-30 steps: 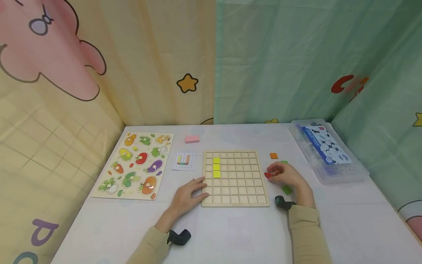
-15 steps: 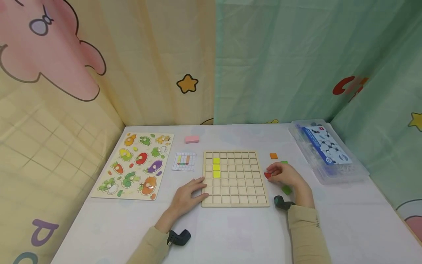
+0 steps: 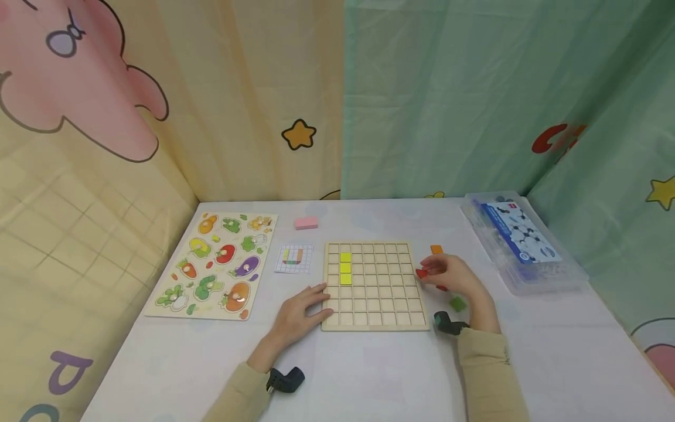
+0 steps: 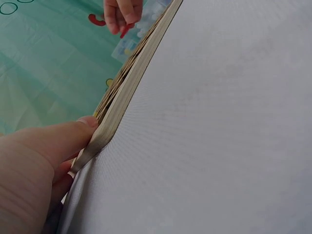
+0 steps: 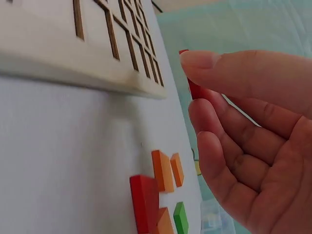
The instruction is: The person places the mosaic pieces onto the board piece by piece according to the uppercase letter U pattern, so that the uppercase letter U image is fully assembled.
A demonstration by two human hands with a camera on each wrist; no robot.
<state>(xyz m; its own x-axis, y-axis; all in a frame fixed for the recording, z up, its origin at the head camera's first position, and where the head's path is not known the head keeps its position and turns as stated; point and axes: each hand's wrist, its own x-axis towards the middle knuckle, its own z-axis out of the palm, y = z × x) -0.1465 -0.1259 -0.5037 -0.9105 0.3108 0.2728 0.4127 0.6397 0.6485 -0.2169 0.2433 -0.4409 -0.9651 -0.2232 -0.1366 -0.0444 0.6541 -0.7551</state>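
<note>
My left hand rests at the left edge of a wooden grid board, its fingers extended against the frame. Its thumb touches the top of the board's corner in the left wrist view. Just beyond the board's right edge, my right hand pinches a small red tile between thumb and index finger, and the other fingers curl loosely. That tile is above the table in the right wrist view, mostly hidden by the thumb. Yellow tiles fill three cells in one column.
Right of the board lie another red tile, orange tiles and green tiles. Left stand a pattern card and a vegetable puzzle. A pink block sits behind, with a clear plastic case at back right.
My right hand has moved slightly left and away from me with the red tile, toward the board's edge. Another red tile now shows beneath it. My left hand has stayed put.
</note>
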